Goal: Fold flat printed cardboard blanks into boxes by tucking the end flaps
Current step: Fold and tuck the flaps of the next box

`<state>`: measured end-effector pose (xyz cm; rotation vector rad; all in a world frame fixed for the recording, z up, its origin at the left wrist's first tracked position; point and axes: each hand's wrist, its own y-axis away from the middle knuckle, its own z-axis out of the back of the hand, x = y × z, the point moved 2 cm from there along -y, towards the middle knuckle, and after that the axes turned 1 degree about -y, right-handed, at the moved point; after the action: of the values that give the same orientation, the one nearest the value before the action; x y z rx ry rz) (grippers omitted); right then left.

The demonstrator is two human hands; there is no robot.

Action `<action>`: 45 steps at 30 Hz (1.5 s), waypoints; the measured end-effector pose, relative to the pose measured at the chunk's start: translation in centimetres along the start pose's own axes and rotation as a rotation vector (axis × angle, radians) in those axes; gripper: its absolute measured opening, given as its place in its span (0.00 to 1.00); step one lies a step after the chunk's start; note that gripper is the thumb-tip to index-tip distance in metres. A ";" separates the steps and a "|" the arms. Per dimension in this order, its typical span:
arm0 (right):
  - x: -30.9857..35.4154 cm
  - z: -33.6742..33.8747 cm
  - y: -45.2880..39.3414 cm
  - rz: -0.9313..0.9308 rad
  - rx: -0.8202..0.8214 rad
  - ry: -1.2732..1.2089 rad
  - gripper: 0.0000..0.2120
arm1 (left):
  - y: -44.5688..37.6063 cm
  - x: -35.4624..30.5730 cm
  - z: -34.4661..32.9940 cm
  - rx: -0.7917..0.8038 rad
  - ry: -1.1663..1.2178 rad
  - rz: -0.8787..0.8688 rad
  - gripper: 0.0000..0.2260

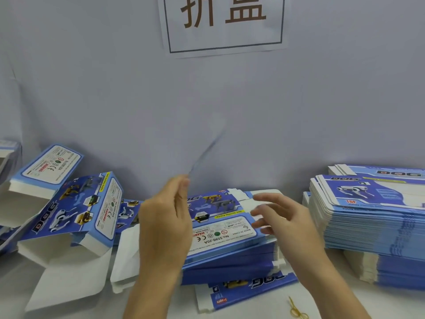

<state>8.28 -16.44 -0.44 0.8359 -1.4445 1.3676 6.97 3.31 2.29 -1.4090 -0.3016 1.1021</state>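
Two folded boxes point(76, 210) lie at left-centre of the frame, open ends showing white insides, nothing seen inside. Stack of flat blanks point(230, 240) sits centre, bigger stack point(368, 215) at right. Left hand point(165, 222) raised just above centre stack's left end, thumb & fingers pinching a thin blurred strip point(202, 155). Right hand point(282, 219) hovers over the stack's right end, fingers relaxed, holding nothing. Gold scissors point(296, 309) bottom right.

We see blue blanks point(230, 229) w/ white label panels, yellow & grey dog prints; folded boxes point(76, 210) same blue, white insides; yellow rubber band point(296, 310) near right; sign point(224, 24) brown chars.
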 end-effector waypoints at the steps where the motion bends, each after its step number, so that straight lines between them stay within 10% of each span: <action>1: 0.3 -0.4 0.2 0.062 0.023 0.012 0.11 | -0.3 -0.5 0.4 -0.060 0.068 0.001 0.13; 5: 1.7 -2.9 1.3 0.198 0.185 -0.102 0.21 | -0.6 -3.0 0.2 0.009 0.537 0.165 0.12; 8: 2.4 -3.6 1.7 0.177 0.328 -0.473 0.30 | 0.0 -4.5 -1.0 0.387 1.006 0.343 0.13; 21: 1.5 -0.4 0.9 -0.031 0.324 -0.479 0.21 | 2.2 -2.1 -2.0 0.774 -0.034 -0.005 0.53; 30: 1.7 1.0 1.1 -0.120 0.381 -0.374 0.19 | 2.0 -1.7 -1.9 0.593 0.263 0.137 0.52; 37: 2.1 1.4 1.2 -0.170 0.320 -0.414 0.27 | 2.3 -1.8 -1.2 0.909 0.253 0.152 0.47; 45: 3.0 1.8 1.3 -0.120 0.445 -0.433 0.13 | 1.8 -1.3 -1.5 0.552 0.216 0.120 0.43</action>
<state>5.76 -17.64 2.11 1.5582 -1.3907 1.4987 6.61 1.04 0.92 -1.0426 0.2342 1.0168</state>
